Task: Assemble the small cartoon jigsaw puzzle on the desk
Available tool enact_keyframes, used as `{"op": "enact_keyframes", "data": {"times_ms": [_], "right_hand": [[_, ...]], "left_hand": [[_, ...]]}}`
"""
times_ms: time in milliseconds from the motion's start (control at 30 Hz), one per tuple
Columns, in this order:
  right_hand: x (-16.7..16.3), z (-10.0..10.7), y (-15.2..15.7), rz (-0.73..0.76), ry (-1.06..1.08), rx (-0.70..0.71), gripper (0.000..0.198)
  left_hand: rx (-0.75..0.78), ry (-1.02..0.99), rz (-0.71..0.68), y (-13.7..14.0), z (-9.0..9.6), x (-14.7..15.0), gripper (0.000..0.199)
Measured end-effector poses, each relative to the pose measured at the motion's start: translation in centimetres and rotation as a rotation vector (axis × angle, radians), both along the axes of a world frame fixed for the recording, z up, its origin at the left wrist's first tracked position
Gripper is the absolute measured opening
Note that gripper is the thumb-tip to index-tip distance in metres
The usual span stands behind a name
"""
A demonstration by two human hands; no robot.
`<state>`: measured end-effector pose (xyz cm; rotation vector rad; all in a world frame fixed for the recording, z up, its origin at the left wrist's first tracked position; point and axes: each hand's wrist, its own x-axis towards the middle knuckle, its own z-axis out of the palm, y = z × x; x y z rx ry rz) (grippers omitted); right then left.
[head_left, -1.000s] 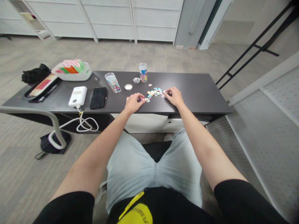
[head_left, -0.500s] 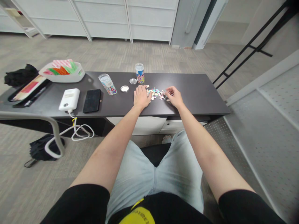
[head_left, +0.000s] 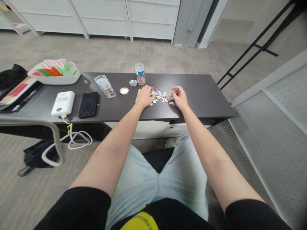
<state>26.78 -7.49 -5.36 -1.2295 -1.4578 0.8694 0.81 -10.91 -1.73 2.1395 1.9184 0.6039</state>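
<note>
Puzzle pcs [head_left: 158, 95] are heaped loosely on the dark bench [head_left: 199, 95], btwn the L hand [head_left: 144, 96] and the R hand [head_left: 180, 97]. The L hand is the nearer one: it's laid palm down over the heap's L edge; whether a pc is grasped there can't be told. In the R hand's grip, btwn thumb + fingertips, a pale pc [head_left: 170, 94] appears to be pinched, just R of the heap, so the heap lies to the L of that grip. A loose pc [head_left: 171, 103] is seen just below it, nearer the person. The heap's long axis is spread approx. L–R, along the bench; no clear pointing direction is shown, and single pcs' axes can't be read at this size. Beyond the L hand, a printed canister [head_left: 140, 75] is stood upright w/ a lid [head_left: 133, 83] beside it.
</note>
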Motion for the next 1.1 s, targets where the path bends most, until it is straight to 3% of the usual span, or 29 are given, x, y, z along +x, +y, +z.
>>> {"op": "enact_keyframes", "data": {"times_ms": [233,467,633,800,1100], "right_hand": [[0.1,-0.5,0.2,0.055,0.023,-0.016,0.018],[0.1,-0.5,0.1,0.078,-0.114,0.016,0.005],[-0.2,-0.2,-0.4,0.101,-0.243,0.078,0.016],[-0.6,-0.1,-0.5,0.12,-0.319,0.095,0.013],[0.3,0.3,-0.1,0.04,-0.147,0.051,0.018]], "left_hand": [[0.028,-0.028,0.083,0.3,-0.6,-0.1,0.035],[0.058,-0.102,0.05,0.6,-0.7,-0.3,0.011],[0.112,-0.213,0.028,0.8,-1.2,-0.8,0.01],[0.163,-0.326,0.052,0.8,-1.7,-0.9,0.011],[0.205,-0.398,0.287,-0.1,-1.4,-2.0,0.01]]}}
